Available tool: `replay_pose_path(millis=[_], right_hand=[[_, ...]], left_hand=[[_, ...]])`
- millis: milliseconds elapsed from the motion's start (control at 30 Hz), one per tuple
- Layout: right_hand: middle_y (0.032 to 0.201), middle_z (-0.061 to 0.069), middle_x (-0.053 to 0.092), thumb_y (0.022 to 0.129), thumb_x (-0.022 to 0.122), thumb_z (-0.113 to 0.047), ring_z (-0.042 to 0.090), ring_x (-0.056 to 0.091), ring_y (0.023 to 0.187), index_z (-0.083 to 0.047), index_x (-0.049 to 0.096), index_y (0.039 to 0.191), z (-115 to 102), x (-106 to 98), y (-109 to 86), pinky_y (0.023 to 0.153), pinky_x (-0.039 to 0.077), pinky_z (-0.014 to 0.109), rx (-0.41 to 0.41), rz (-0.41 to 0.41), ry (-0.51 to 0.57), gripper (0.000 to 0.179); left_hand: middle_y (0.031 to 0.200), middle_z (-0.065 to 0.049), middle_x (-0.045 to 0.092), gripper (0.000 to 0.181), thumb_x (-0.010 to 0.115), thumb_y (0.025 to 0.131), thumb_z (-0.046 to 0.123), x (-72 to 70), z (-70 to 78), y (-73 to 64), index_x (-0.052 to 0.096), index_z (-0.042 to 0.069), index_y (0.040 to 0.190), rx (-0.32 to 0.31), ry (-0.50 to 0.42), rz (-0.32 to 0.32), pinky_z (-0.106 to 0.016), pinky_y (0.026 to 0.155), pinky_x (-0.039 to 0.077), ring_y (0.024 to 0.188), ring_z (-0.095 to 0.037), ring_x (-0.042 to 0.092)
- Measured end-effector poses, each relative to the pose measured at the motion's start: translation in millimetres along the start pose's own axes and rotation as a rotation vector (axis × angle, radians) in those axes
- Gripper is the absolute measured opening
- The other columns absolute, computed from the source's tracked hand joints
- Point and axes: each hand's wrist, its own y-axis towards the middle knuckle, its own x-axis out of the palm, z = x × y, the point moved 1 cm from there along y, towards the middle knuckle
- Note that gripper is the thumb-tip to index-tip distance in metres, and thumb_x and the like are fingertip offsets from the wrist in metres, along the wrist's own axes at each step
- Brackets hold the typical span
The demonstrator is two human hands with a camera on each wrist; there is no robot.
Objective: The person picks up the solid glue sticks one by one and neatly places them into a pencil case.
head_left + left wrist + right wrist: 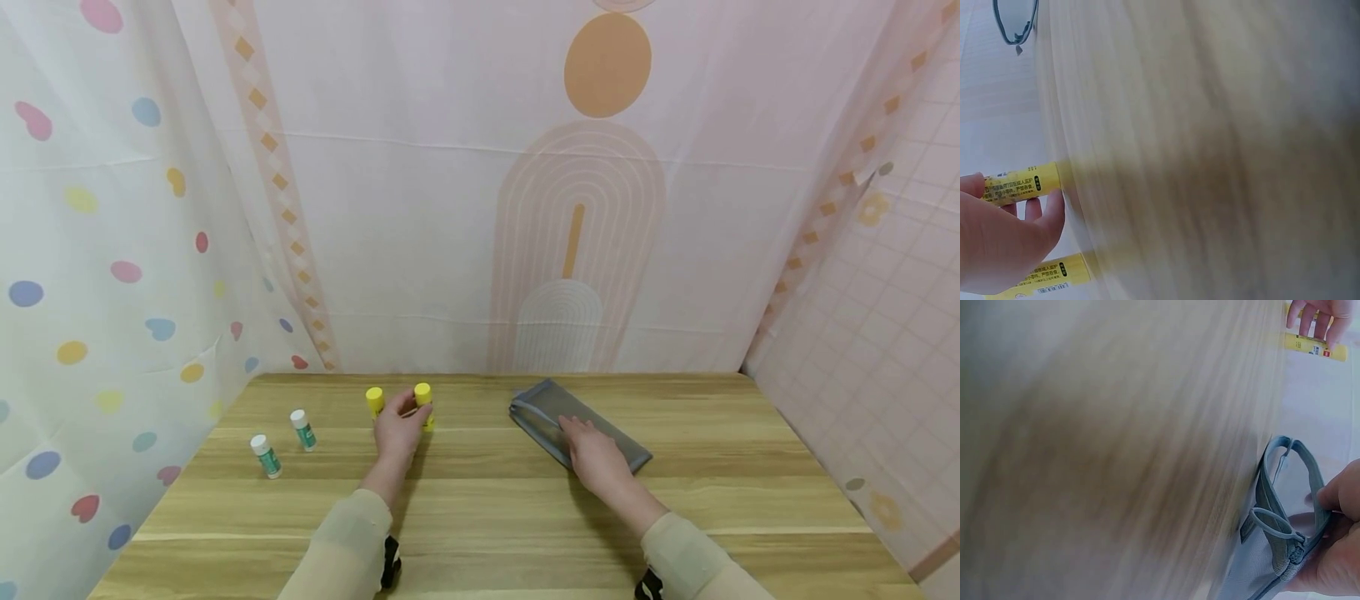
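Spotted curtain: white cloth (pixel 112 325) with coloured dots, hanging along the left side of the wood-grain desk (pixel 480 517).
White-capped glue sticks: two with green labels, the nearer one (pixel 266 457) standing at the far left, the other (pixel 303 432) a little further back and to its right.
Left yellow glue stick: upright (pixel 374 398), partly hidden from me by the left hand (pixel 400 431).
Left hand: grasping the right yellow glue stick (pixel 1025 183) between thumb and fingers; that stick stands upright too, its cap showing above the thumb.
Grey zip pouch: lying aslant (pixel 555 405) right of the yellow sticks and well apart from them, its zipped mouth gaping in a loop towards the left.
Right hand: thumb and fingers (pixel 598 455) pinching the pouch by the rim of that mouth.
Checked curtain: pale cloth (pixel 892 292) with thin grid lines, down the right side.
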Motion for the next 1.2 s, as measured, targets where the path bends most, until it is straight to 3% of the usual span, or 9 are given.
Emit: replay_pose_path(millis=[200, 333, 433, 767, 1200], right_hand=[[0.129, 0.026, 0.06, 0.098, 0.055, 0.001, 0.05, 0.056, 0.115, 0.003, 0.059, 0.131, -0.2, 0.0, 0.0, 0.084, 0.046, 0.073, 0.005, -0.009, -0.001, 0.033], [0.13, 0.026, 0.059, 0.098, 0.054, 0.001, 0.05, 0.056, 0.116, 0.003, 0.058, 0.132, 0.4, 0.6, 0.5, 0.085, 0.046, 0.073, 0.012, -0.017, 0.001, 0.033], [0.13, 0.027, 0.059, 0.098, 0.054, 0.001, 0.05, 0.055, 0.116, 0.003, 0.058, 0.131, 0.5, 0.7, 0.8, 0.085, 0.045, 0.073, 0.015, -0.019, 0.001, 0.034], [0.128, 0.027, 0.06, 0.097, 0.056, 0.001, 0.05, 0.057, 0.114, 0.003, 0.059, 0.131, -0.3, 1.1, 1.3, 0.085, 0.047, 0.071, 0.016, -0.017, -0.004, 0.034], [0.125, 0.028, 0.062, 0.097, 0.056, 0.001, 0.051, 0.059, 0.11, 0.004, 0.06, 0.13, -3.3, -0.4, 1.0, 0.084, 0.05, 0.068, -0.005, 0.008, -0.001, 0.033]], left_hand=[[0.127, -0.025, 0.059, 0.041, 0.068, 0.093, 0.005, 0.4, 1.7, -2.9, 0.059, -0.005, 0.131, -0.022, -0.038, -0.003, -0.036, 0.096, 0.052, 0.118, -0.037, 0.055], [0.125, -0.024, 0.059, 0.042, 0.067, 0.094, 0.006, 1.3, 2.0, -6.3, 0.057, -0.003, 0.134, -0.068, -0.097, -0.026, -0.028, 0.078, 0.055, 0.107, -0.03, 0.057], [0.124, -0.023, 0.057, 0.042, 0.065, 0.095, 0.006, 2.8, 0.6, -7.8, 0.056, -0.003, 0.135, -0.098, -0.152, -0.051, -0.029, 0.07, 0.057, 0.099, -0.026, 0.058], [0.125, -0.021, 0.053, 0.041, 0.064, 0.097, 0.009, 7.2, -0.5, -14.0, 0.054, -0.001, 0.136, -0.139, -0.21, -0.107, -0.043, 0.083, 0.059, 0.109, -0.03, 0.055], [0.111, -0.015, 0.057, 0.038, 0.067, 0.095, 0.009, 16.9, 5.4, -25.0, 0.058, -0.003, 0.13, -0.14, -0.249, -0.166, -0.042, 0.073, 0.061, 0.099, -0.025, 0.061]])
